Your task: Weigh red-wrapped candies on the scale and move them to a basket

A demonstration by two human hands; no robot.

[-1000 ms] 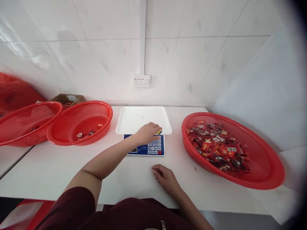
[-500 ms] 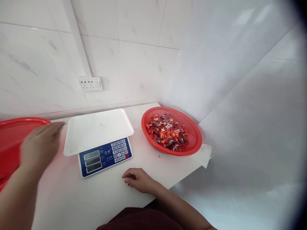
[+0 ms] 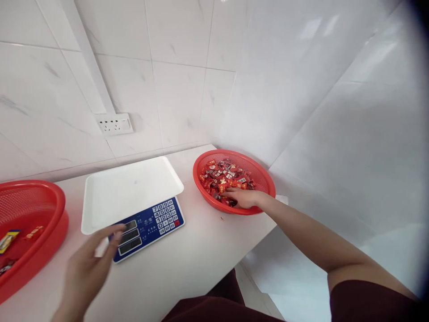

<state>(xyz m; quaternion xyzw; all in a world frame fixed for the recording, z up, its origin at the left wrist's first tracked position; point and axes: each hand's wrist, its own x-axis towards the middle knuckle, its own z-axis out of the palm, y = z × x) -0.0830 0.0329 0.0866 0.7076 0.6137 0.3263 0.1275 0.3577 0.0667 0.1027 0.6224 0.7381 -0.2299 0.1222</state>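
Note:
My right hand reaches into the right red basket, its fingers stretched over a heap of wrapped candies. Its fingertips touch the wrappers, and some are hidden among them. My left hand, slightly blurred, hovers at the lower left corner of the digital scale. The thumb and forefinger are parted, with nothing visible between them. The scale has a blue keypad panel, small displays and a bare white weighing tray.
At the left edge stands another red basket with a few wrapped candies inside. A white table carries everything, with tiled walls behind and to the right. A wall socket sits above the scale. A tiny scrap lies before the right basket.
My right hand has moved from the table front into the candy basket. My left hand has come away from the left basket, right and down to the scale. The view has shifted slightly.

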